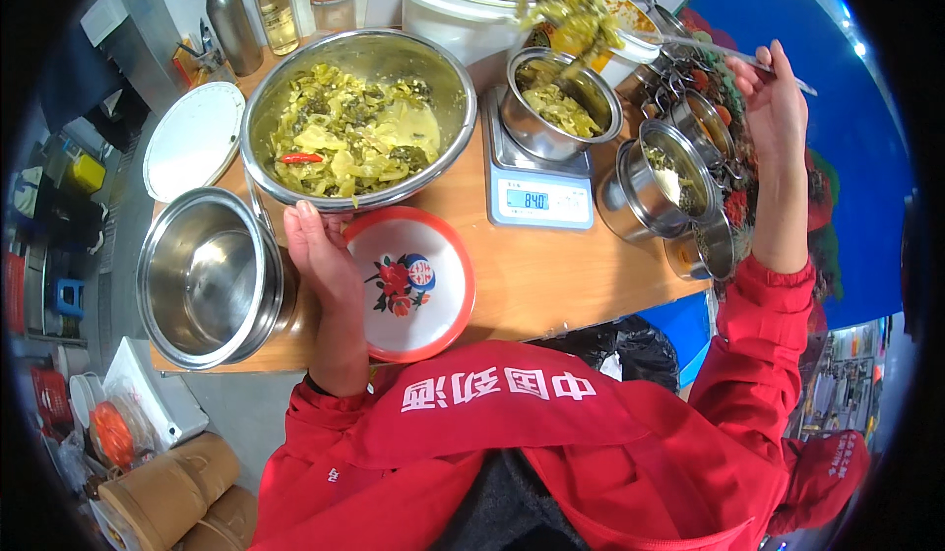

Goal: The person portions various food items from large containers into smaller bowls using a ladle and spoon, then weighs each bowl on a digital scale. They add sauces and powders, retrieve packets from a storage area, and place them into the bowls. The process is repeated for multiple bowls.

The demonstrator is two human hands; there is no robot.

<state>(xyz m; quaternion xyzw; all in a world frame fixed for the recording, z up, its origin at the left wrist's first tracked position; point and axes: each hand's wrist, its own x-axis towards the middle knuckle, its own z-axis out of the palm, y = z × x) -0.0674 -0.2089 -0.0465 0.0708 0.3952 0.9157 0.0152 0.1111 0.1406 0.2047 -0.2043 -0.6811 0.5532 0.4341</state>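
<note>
My left hand (322,256) grips the near rim of a large stainless steel bowl (456,149). Chopped pickled greens (347,127) lie inside it with one red chili pepper (300,158). In my right hand (774,104) is a long-handled metal utensil (709,45). A clump of the same greens (565,8) hangs at its far end, blurred, above and behind a small steel pot (557,154). That pot holds greens and stands on a digital kitchen scale (543,200) with a lit display. The utensil's tip is hidden by the clump.
An enamel basin (461,300) with a red rim sits near me, left of centre. Empty steel pots (221,278) are nested at left beside a white lid (193,141). Small steel pots (668,175) crowd the right side. White tubs (458,27) and a metal bottle (232,23) stand behind.
</note>
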